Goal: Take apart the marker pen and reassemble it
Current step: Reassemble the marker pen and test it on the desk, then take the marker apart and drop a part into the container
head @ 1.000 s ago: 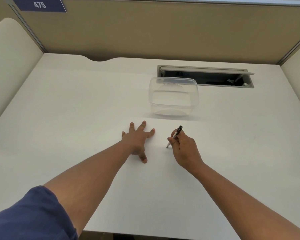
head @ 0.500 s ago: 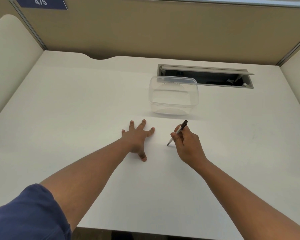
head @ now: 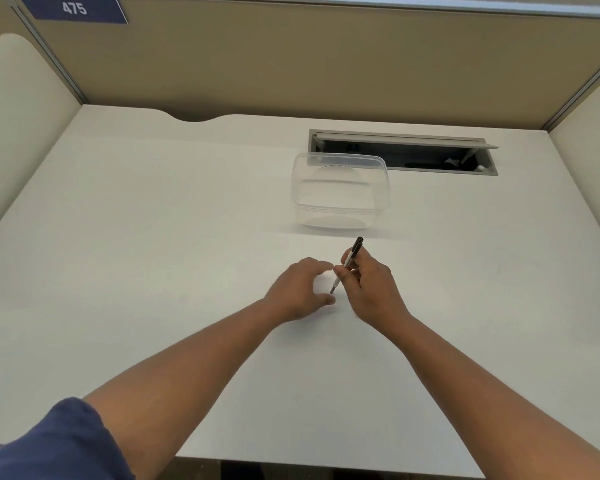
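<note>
A thin marker pen (head: 352, 255), white-barrelled with a black top end, is held tilted in my right hand (head: 371, 289) above the white desk (head: 153, 254). Its black end points up and away; its lower tip hangs just over the desk. My left hand (head: 300, 291) has come up beside it, fingers curled and apart, with fingertip and thumb close to the pen's lower end. I cannot tell whether the left fingers touch the pen.
An empty clear plastic container (head: 340, 192) stands just beyond the hands. Behind it is an open cable slot (head: 402, 152) in the desk. Tan partition walls enclose the desk at the back and both sides.
My left hand lifted from lying flat on the desk and moved right toward the pen, fingers now curled. The right hand kept the pen and shifted slightly.
</note>
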### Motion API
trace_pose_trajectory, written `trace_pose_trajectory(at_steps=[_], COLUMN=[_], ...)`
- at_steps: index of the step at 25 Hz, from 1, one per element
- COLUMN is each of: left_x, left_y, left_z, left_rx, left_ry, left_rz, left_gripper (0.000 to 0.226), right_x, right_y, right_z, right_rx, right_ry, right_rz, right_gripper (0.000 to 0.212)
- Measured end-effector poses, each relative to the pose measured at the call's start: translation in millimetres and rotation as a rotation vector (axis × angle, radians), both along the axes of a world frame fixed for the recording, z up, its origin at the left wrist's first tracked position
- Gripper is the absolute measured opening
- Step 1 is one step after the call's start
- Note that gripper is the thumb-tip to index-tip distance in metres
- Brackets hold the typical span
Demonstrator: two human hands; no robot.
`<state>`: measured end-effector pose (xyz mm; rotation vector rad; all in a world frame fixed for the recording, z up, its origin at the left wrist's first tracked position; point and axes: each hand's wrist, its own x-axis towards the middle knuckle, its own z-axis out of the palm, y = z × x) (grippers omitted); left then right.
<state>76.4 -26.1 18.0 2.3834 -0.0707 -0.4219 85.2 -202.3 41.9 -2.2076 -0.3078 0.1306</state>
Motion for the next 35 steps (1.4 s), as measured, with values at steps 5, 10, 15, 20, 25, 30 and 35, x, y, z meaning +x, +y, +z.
trace_pose_trajectory(at_steps=[5, 10, 15, 20, 25, 30, 35], left_x=[-8.0, -11.2, -10.2, -14.4, -20.2, -22.9, -31.2], left_y=[-16.2, -18.2, -13.4, -11.0, -10.8, -8.8, 0.7], left_z=[4.6, 1.1, -0.5, 7.0, 12.9, 15.1, 18.4], left_rx=[-0.147, -0.188, -0.429, -0.731, -0.921, -0.936, -0.376], left_ry=[-0.077, -0.104, 0.065, 0.306, 0.439, 0.524, 0.322], left_rz=[0.017, 0.054, 0.323, 0.465, 0.564, 0.586, 0.299], left_gripper=[0.015, 0.014, 0.008, 0.017, 0.012, 0.010, 0.052], right_x=[-0.8, -2.8, -9.4, -14.5, -14.5, -17.6, -19.5], right_y=[-0.7, -1.6, -6.4, -1.1, 1.0, 2.9, -1.0], right_z=[0.1, -1.6, -7.2, -11.9, -12.2, -11.3, -10.0], right_rx=[0.014, -0.002, -0.036, -0.155, -0.157, -0.188, -0.247], right_ry=[0.026, 0.048, 0.138, 0.131, 0.134, 0.092, 0.061], right_rz=[0.000, 0.012, 0.003, 0.028, -0.006, -0.002, -0.032], right_gripper=[0.010, 0.005, 0.036, 0.018, 0.011, 0.009, 0.016])
